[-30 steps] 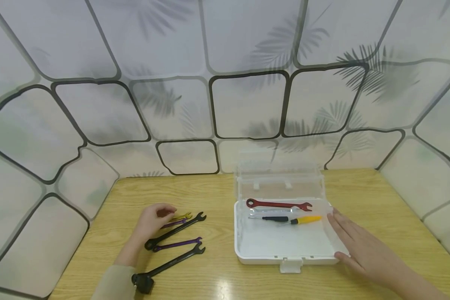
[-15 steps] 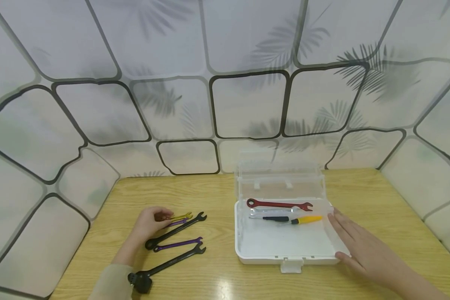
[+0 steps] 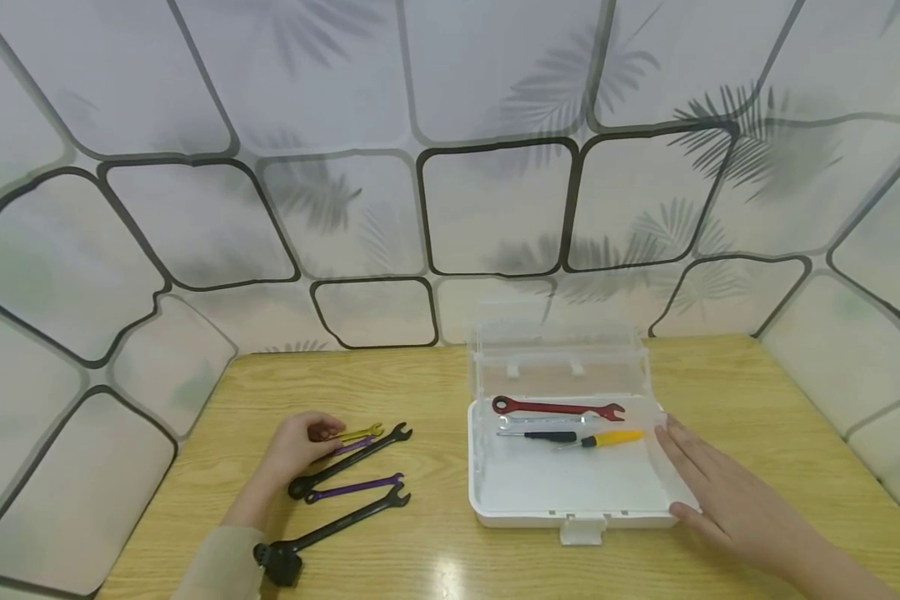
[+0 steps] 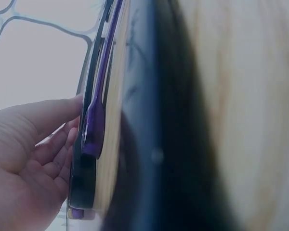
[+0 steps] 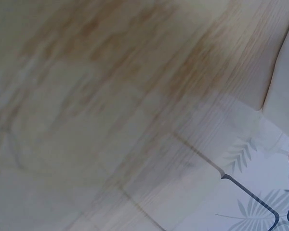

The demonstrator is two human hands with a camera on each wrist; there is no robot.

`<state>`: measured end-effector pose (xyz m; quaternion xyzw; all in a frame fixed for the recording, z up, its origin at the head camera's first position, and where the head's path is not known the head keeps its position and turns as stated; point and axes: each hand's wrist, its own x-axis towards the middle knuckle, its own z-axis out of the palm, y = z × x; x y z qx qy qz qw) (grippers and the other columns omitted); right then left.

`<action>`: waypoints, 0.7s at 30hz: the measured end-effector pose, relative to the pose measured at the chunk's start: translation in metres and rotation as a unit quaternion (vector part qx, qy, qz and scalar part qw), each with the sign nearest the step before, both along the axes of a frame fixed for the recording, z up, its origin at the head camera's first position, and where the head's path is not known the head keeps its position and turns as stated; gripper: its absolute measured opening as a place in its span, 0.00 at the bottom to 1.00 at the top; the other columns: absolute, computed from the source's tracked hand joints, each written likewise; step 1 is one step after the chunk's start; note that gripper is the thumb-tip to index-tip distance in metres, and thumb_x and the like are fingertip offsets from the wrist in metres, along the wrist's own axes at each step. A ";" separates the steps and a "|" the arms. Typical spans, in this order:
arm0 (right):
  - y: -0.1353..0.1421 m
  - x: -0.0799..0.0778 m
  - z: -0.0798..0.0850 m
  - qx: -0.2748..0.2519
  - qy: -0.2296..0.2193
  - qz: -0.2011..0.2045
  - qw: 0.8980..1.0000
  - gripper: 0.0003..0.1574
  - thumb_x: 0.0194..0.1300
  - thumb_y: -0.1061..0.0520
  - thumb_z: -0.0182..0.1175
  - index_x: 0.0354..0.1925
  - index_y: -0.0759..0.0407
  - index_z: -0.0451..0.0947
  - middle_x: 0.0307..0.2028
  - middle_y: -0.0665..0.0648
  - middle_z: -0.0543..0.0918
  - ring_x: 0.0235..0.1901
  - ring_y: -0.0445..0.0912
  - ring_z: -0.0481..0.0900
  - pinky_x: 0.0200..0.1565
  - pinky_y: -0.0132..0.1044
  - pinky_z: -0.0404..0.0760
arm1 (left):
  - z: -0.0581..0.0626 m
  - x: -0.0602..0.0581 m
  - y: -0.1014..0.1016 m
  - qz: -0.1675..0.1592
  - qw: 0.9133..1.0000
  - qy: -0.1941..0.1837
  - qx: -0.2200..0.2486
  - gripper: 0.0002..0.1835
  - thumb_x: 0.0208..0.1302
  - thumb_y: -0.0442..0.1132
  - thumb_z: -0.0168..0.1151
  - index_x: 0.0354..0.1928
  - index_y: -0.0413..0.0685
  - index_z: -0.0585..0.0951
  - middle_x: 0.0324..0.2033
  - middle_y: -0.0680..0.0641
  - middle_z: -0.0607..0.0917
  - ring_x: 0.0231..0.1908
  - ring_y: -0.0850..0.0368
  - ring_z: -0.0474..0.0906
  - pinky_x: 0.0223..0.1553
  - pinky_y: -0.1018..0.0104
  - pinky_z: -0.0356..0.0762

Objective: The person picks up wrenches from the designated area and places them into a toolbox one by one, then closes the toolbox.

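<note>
My left hand (image 3: 300,443) is at the left end of a yellow combination wrench (image 3: 362,433), which it appears to pinch between thumb and curled fingers. Beside that wrench lie a purple wrench (image 3: 354,447) and a black wrench (image 3: 352,461); nearer are a second purple wrench (image 3: 356,487) and another black wrench (image 3: 345,527). In the left wrist view the dark and purple wrenches hide the fingertips. My right hand (image 3: 731,500), fingers straight, rests against the right side of a white toolbox (image 3: 513,522). Only a sliver of that hand shows in the right wrist view.
The toolbox's clear lid (image 3: 562,367) stands raised at the back. Inside lie a red wrench (image 3: 555,408), a black-handled screwdriver (image 3: 551,437) and a yellow-handled one (image 3: 615,439). A patterned backdrop (image 3: 495,208) rises behind the wooden table (image 3: 435,417).
My left hand has shifted slightly left and toward me along the yellow wrench, showing more of it. The wrenches, the toolbox and my right hand look unmoved.
</note>
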<state>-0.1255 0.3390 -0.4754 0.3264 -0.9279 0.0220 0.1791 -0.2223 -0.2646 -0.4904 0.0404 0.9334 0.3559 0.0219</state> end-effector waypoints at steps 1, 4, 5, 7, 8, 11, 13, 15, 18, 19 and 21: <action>0.000 0.000 0.000 0.001 0.000 0.000 1.000 0.65 0.70 0.36 0.67 0.86 0.60 0.44 0.87 0.53 0.41 0.83 0.30 0.25 0.78 0.20 0.27 | 0.000 0.000 0.000 -0.002 1.000 0.001 -0.004 0.09 0.65 0.28 0.73 0.46 0.39 0.89 0.42 0.42 0.91 0.39 0.55 0.83 0.40 0.67 0.82; 0.000 -0.001 0.000 0.001 0.000 0.002 1.000 0.65 0.69 0.36 0.67 0.86 0.60 0.44 0.87 0.53 0.41 0.83 0.30 0.25 0.79 0.20 0.27 | 0.002 0.000 0.001 -0.007 1.000 0.004 -0.014 0.09 0.65 0.29 0.74 0.46 0.39 0.90 0.42 0.42 0.90 0.38 0.56 0.81 0.40 0.66 0.81; 0.000 -0.001 0.000 0.001 0.000 0.003 1.000 0.66 0.69 0.36 0.68 0.86 0.60 0.44 0.87 0.53 0.41 0.83 0.31 0.25 0.79 0.20 0.27 | 0.003 -0.001 0.001 -0.008 1.000 0.006 -0.015 0.09 0.64 0.29 0.74 0.46 0.39 0.90 0.41 0.42 0.90 0.38 0.56 0.81 0.39 0.66 0.81; 0.000 -0.001 0.000 0.001 0.001 0.004 1.000 0.66 0.69 0.37 0.68 0.86 0.60 0.44 0.87 0.53 0.40 0.83 0.31 0.25 0.79 0.20 0.27 | 0.004 0.000 0.002 -0.010 1.000 0.008 -0.018 0.09 0.65 0.30 0.74 0.46 0.39 0.90 0.41 0.42 0.90 0.37 0.56 0.80 0.39 0.66 0.80; 0.001 -0.001 0.000 0.000 0.002 0.005 1.000 0.66 0.69 0.37 0.68 0.86 0.60 0.44 0.87 0.53 0.40 0.83 0.31 0.25 0.79 0.20 0.27 | 0.005 0.000 0.003 -0.011 1.000 0.008 -0.019 0.08 0.65 0.30 0.74 0.45 0.39 0.90 0.40 0.42 0.89 0.37 0.56 0.80 0.39 0.66 0.80; 0.001 -0.002 -0.001 -0.004 0.002 0.008 1.000 0.65 0.69 0.37 0.67 0.86 0.61 0.45 0.87 0.53 0.40 0.83 0.31 0.26 0.79 0.20 0.27 | 0.006 0.000 0.004 -0.007 1.000 0.003 -0.023 0.07 0.65 0.29 0.74 0.44 0.40 0.90 0.39 0.43 0.89 0.37 0.56 0.80 0.39 0.65 0.80; 0.001 -0.002 -0.001 -0.006 0.002 0.009 1.000 0.64 0.70 0.36 0.66 0.85 0.61 0.45 0.87 0.53 0.41 0.83 0.31 0.26 0.79 0.20 0.28 | 0.007 0.001 0.005 -0.006 1.000 -0.003 -0.024 0.05 0.66 0.30 0.73 0.43 0.41 0.90 0.38 0.44 0.89 0.36 0.57 0.80 0.39 0.64 0.80; 0.000 -0.001 -0.001 -0.009 0.002 0.011 1.000 0.64 0.70 0.37 0.67 0.85 0.62 0.46 0.87 0.53 0.41 0.83 0.31 0.27 0.79 0.20 0.28 | 0.007 0.001 0.005 -0.004 1.000 -0.007 -0.027 0.04 0.67 0.29 0.72 0.42 0.41 0.90 0.37 0.45 0.89 0.36 0.57 0.81 0.39 0.62 0.81; 0.001 -0.002 -0.002 -0.007 0.001 0.010 1.000 0.63 0.71 0.36 0.66 0.86 0.61 0.45 0.87 0.53 0.41 0.83 0.30 0.26 0.79 0.20 0.28 | 0.007 0.001 0.005 -0.009 0.999 -0.007 -0.031 0.03 0.67 0.29 0.72 0.41 0.41 0.90 0.36 0.46 0.88 0.36 0.57 0.80 0.39 0.61 0.80; 0.001 -0.002 -0.002 -0.007 0.002 0.010 1.000 0.63 0.71 0.36 0.66 0.86 0.61 0.45 0.87 0.53 0.41 0.83 0.30 0.27 0.79 0.20 0.28 | 0.007 0.001 0.005 -0.011 0.999 -0.005 -0.034 0.03 0.66 0.29 0.72 0.40 0.41 0.90 0.36 0.46 0.88 0.36 0.56 0.80 0.39 0.61 0.80; 0.001 -0.002 -0.002 -0.006 0.002 0.011 1.000 0.63 0.71 0.36 0.66 0.86 0.61 0.45 0.87 0.53 0.41 0.83 0.30 0.26 0.79 0.20 0.28 | 0.006 0.001 0.005 -0.013 0.999 -0.004 -0.036 0.03 0.66 0.29 0.72 0.40 0.41 0.89 0.36 0.46 0.87 0.35 0.56 0.79 0.39 0.62 0.79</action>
